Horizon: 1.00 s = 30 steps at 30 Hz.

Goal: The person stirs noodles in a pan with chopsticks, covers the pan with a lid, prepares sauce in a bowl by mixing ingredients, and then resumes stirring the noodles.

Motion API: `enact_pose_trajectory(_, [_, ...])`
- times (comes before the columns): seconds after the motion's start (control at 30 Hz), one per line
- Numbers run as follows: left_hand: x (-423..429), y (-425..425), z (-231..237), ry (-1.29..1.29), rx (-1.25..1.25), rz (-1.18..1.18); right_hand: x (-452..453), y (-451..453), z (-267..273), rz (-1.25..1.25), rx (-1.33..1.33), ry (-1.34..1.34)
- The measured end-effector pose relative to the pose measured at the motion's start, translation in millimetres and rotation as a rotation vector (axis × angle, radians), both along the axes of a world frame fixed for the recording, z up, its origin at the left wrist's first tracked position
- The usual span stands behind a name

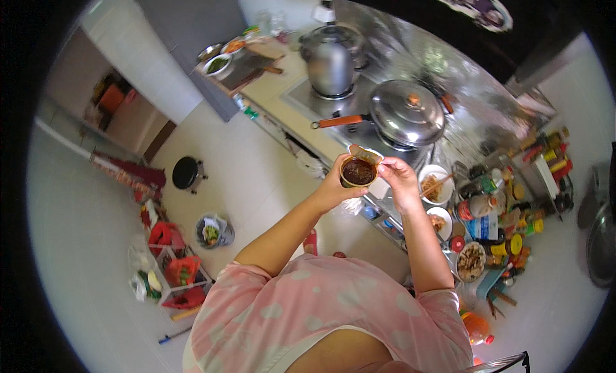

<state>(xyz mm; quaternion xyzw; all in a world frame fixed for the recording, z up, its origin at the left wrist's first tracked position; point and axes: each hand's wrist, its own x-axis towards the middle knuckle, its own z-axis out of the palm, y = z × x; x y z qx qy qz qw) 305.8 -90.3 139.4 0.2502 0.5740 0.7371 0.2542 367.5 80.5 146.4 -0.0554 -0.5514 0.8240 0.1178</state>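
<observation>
A small round tub of dark reddish-brown sauce or paste (358,172) is held in front of me by my left hand (332,185), whose fingers wrap around its side. Its peel-off lid (365,155) is folded up at the far rim, still touching the tub, with reddish residue on the inner face. My right hand (400,178) pinches the lid's right edge between thumb and fingers. Just beyond my hands, a lidded steel pan with an orange handle (407,114) stands on the stove. A bowl of food with chopsticks (435,184) lies right of my right hand.
A steel pot (330,69) stands on the back-left burner. Farther left, a cutting board (243,69) carries a knife, beside bowls of chopped ingredients. Sauce bottles and jars (476,207) crowd the right counter near a plate of food (470,262). A bin (214,232) and a black stool (187,173) stand on the floor.
</observation>
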Motion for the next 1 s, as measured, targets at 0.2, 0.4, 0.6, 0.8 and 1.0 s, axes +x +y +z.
enact_pose_trajectory(0.2, [-2.0, -86.0, 14.0, -0.065, 0.045, 0.135, -48.7, -78.0, -0.2, 0.183, 0.115, 0.164])
enact_pose_trajectory(0.4, [-7.1, -188.4, 20.4, -0.084, 0.046, 0.211, -98.9, -173.2, 8.3, 0.361, 0.257, 0.187])
enact_pose_trajectory(0.6, [-9.4, -306.6, 18.2, -0.076, 0.032, 0.310, -128.7, -293.6, 15.7, 0.548, 0.348, 0.248])
enact_pose_trajectory(0.8, [-3.4, -408.4, 14.5, -0.042, -0.056, 0.369, -153.7, -396.3, 19.4, 0.728, 0.432, 0.248])
enact_pose_trajectory(1.0, [1.7, -487.2, 5.9, -0.017, -0.082, 0.422, -174.3, -482.7, 39.6, 0.970, 0.514, 0.210])
